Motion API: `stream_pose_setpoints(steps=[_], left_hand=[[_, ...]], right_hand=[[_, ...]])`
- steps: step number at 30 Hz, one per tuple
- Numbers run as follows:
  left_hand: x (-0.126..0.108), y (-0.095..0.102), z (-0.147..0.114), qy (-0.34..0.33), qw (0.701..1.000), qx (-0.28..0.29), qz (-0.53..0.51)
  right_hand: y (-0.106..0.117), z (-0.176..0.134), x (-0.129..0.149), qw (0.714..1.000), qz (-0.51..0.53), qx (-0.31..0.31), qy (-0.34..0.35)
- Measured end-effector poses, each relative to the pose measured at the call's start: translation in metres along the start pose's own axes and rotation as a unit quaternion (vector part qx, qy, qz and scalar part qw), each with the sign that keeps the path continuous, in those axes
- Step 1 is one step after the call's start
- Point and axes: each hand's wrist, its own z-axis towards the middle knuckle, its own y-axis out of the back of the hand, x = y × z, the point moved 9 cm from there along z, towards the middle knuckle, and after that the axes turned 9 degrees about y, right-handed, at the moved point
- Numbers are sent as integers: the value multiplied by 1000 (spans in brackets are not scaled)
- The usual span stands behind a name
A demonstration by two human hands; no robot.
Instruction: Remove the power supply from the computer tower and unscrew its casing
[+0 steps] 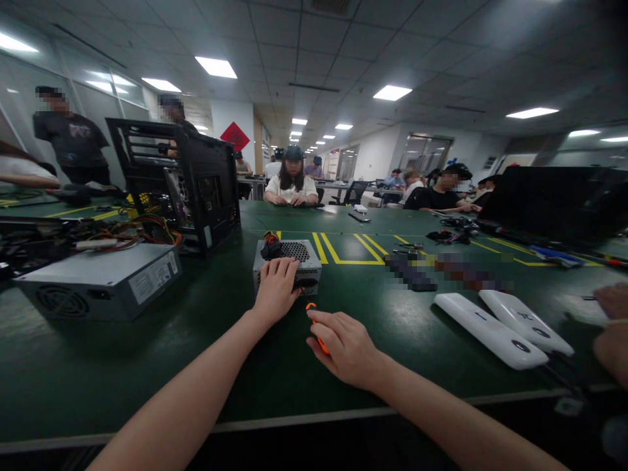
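A small grey metal power supply unit (310, 255) stands on the green table in front of me, with a perforated panel on top and a bundle of dark cables (271, 246) at its upper left. My left hand (276, 286) grips it, fingers over the top edge and palm against the near face. In my right hand (346, 343) is a screwdriver (322, 343) with an orange and black handle, my fingers wrapped round it. Its thin shaft points up toward the unit's near face; whether the tip touches a screw I cannot tell.
Left of me lie a larger power supply (98, 278) and an open black computer case (210, 190). To the right are two white handheld devices (490, 330), small tools (408, 250) and a dark monitor (554, 203). A person's hand (613, 301) shows at the right edge; others sit across the table.
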Motion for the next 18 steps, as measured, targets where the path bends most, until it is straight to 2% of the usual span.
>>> stream_pose_setpoints(steps=[6,12,18], left_hand=[[0,0,-1,4,1000,5,-4],[0,-1,0,8,1000,6,-10],[1,0,0,1,1000,2,-3]], right_hand=[[-1,1,-2,1000,-16,20,-11],[-6,1,2,999,20,35,7],[-11,-2,-2,999,32,39,-18]])
